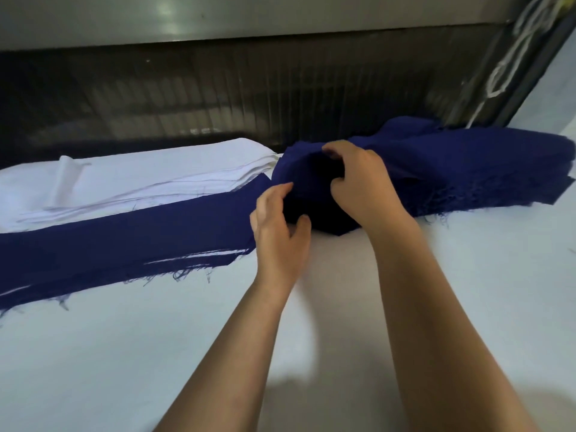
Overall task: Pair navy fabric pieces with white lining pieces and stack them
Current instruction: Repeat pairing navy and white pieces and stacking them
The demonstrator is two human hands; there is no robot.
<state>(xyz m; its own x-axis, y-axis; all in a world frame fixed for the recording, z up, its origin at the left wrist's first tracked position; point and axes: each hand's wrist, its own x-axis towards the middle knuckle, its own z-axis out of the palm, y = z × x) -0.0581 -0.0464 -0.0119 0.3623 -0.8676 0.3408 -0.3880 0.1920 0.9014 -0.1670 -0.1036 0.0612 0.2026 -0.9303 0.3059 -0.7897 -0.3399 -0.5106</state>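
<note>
A thick stack of navy fabric pieces [473, 169] lies at the right of the white table [124, 353], its near edge frayed. My right hand [361, 185] grips the raised left end of its top piece [304, 160], fingers curled into the cloth. My left hand [279, 232] sits just left of it, its fingers curled round the lower edge of the same fold. A long navy piece [124, 238] lies flat to the left, overlapping a stack of white lining pieces [140, 179] behind it.
A dark ribbed machine front [218, 98] runs along the table's far edge under a grey metal surface [187, 17]. White cords [511, 54] hang at the upper right. One lining piece [67, 179] curls up on the white stack.
</note>
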